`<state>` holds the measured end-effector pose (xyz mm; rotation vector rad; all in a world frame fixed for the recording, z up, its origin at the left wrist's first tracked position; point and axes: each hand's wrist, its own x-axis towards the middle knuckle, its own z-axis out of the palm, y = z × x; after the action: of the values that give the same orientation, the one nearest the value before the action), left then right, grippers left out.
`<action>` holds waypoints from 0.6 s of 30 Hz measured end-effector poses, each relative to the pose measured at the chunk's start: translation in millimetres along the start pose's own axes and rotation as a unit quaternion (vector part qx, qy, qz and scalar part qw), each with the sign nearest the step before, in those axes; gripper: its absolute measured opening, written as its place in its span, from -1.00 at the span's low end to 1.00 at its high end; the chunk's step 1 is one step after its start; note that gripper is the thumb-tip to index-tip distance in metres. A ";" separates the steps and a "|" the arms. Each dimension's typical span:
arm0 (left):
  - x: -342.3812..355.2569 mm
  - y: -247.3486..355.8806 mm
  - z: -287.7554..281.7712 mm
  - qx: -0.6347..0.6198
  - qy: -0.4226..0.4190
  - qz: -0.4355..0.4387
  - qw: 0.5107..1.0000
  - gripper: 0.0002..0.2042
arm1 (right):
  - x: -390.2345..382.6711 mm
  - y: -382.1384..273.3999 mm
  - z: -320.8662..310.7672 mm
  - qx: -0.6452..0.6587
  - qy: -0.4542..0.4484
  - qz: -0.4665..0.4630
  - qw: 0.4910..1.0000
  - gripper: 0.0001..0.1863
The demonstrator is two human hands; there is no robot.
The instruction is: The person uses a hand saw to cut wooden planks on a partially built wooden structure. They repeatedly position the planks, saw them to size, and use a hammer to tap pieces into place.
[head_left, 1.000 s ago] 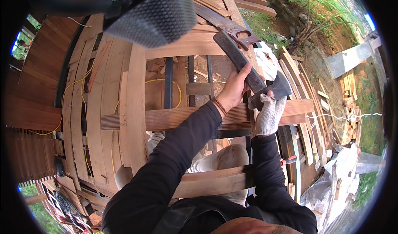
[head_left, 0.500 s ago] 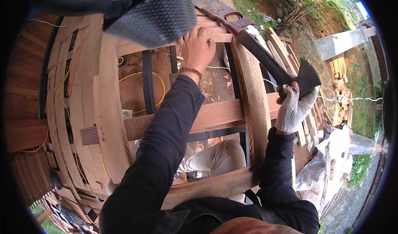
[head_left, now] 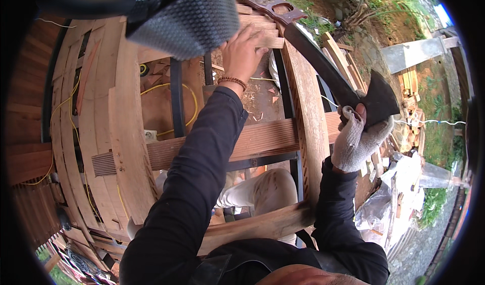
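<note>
My left hand (head_left: 243, 56) is bare, with a brown beaded bracelet at the wrist. It lies palm down on short wooden strips (head_left: 263, 28) at the far end of a wooden frame, fingers stretched and thumb apart. My right hand (head_left: 359, 142), in a light knitted glove, is closed round a dark hatchet (head_left: 323, 65) close under its head. The hatchet's blade points away to the right, and its handle slants toward the far left. Just beyond the handle's end lies a handsaw (head_left: 280, 9) with a brown grip; its blade partly leaves the picture.
Rounded beams (head_left: 310, 118) form the frame before me, with a grooved board (head_left: 262, 138) across it. A textured dark object (head_left: 189, 22) blocks the upper left. A yellow cable (head_left: 194, 108) loops below. Wood offcuts and plastic sheeting (head_left: 389, 199) lie at the right.
My right hand and the hatchet have shifted slightly to the right, the hatchet's head a little nearer me. My left hand stays on the strips, its fingers slightly more drawn back.
</note>
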<state>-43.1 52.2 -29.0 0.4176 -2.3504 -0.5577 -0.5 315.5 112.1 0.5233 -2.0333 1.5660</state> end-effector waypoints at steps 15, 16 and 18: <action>2.8 -2.5 0.5 0.006 -0.005 -0.007 1.000 -0.48 | 6.2 2.7 11.0 -0.210 -0.104 -0.138 0.962 -0.41; 3.1 -2.5 0.7 0.008 0.000 -0.005 1.000 -0.48 | 8.8 3.6 10.8 -0.110 -0.074 -0.104 0.986 -0.39; -0.1 -1.1 1.1 0.010 0.006 -0.002 1.000 -0.48 | 6.4 -19.0 8.1 -0.013 -0.026 -0.036 0.999 -0.35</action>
<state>-43.6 51.6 -30.3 0.4347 -2.3459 -0.5318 4.2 302.8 128.9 0.6274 -2.0472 1.4975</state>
